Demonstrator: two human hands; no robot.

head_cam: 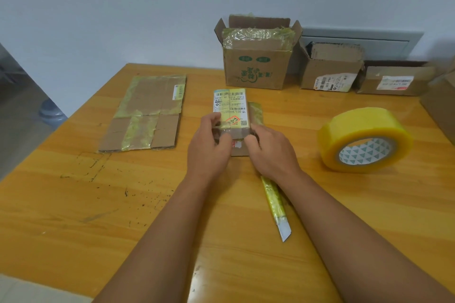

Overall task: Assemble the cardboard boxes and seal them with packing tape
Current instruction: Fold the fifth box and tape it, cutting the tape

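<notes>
A small cardboard box [230,108] with a white shipping label and yellowish tape on top stands at the middle of the wooden table [73,204]. My left hand [209,150] grips its near left end, fingers curled over the taped edge. My right hand [270,152] grips the near right end. A big roll of yellow packing tape [364,139] lies flat to the right of my hands. A yellow utility knife [275,206] with its blade out lies under my right wrist. A flattened taped box [147,113] lies to the left.
Along the back wall stand three cardboard boxes: a tall open one with green print [256,66], a middle one [330,69] and a low one [391,81]. Another box edge [443,106] shows at far right. The table's left edge drops to the floor.
</notes>
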